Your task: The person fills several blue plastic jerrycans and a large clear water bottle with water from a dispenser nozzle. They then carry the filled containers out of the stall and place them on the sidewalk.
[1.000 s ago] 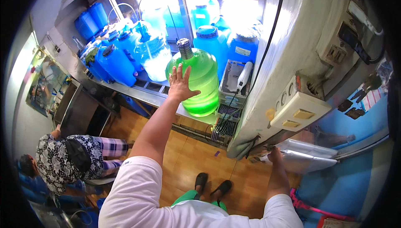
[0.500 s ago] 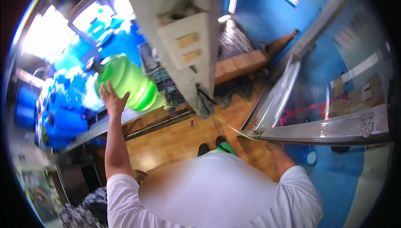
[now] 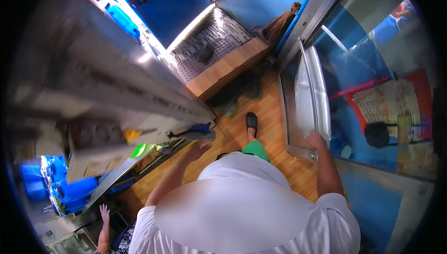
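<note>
My right hand (image 3: pixel 315 140) is closed around the lower part of a long metal door handle (image 3: pixel 311 86). The handle belongs to a metal-framed glass door (image 3: pixel 291 100) on the right. My left hand (image 3: pixel 201 148) holds nothing; its fingers look loosely apart, beside the lower end of a pale pillar (image 3: pixel 153 100). Grey cloth (image 3: pixel 198 135) hangs on that pillar just past the fingers. Only a sliver of a bright green water jug (image 3: pixel 138 151) shows behind the pillar, apart from my left hand.
A wooden step (image 3: pixel 228 70) crosses the doorway ahead, with a dark mat (image 3: pixel 237 91) before it and a broom (image 3: pixel 281 21) at its right. Blue jugs (image 3: pixel 77 191) stand at the left. Another person's hand (image 3: pixel 104 214) is raised at the lower left.
My left hand has come off the green jug and moved right, beside the pillar. My body has turned and stepped toward the doorway. My right hand is now on the door handle.
</note>
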The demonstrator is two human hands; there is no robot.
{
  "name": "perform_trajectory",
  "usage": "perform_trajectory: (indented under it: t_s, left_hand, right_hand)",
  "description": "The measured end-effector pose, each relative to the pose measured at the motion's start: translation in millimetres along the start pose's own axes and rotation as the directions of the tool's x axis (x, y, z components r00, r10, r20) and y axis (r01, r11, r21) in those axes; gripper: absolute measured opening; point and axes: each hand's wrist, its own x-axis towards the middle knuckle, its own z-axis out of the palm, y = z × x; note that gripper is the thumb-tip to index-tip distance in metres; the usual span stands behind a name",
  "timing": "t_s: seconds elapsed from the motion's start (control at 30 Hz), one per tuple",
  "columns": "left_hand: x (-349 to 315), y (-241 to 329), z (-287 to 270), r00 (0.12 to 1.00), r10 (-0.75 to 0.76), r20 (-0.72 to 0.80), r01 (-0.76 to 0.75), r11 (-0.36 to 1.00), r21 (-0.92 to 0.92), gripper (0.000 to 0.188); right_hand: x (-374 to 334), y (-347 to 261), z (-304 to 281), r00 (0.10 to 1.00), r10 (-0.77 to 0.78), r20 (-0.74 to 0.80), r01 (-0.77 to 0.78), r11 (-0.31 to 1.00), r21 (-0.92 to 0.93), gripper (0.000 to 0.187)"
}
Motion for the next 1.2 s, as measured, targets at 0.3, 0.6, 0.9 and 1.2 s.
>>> perform_trajectory:
  t_s: [0.3, 0.6, 0.9, 1.2]
  left_hand:
    - [175, 214, -12, 0.997, -0.054, 0.047, 0.045, 0.985, 0.166, 0.08]
    - [276, 195, -100, 0.936, -0.352, -0.006, 0.332, 0.877, 0.348, 0.088]
    - [356, 144, -177, 0.887, -0.461, -0.007, 0.445, 0.852, 0.277, 0.09]
    - [455, 125, -269, 0.945, -0.311, -0.105, 0.32, 0.944, 0.079, 0.089]
  right_hand:
    - [123, 45, -85, 0.973, 0.228, 0.043, -0.22, 0.965, -0.145, 0.062]
    - [146, 60, -87, 0.943, 0.325, 0.066, -0.32, 0.944, -0.08, 0.061]
    - [189, -13, -148, 0.925, 0.301, -0.23, -0.33, 0.939, -0.1, 0.052]
    - [229, -60, -167, 0.921, 0.276, -0.276, -0.329, 0.93, -0.166, 0.034]
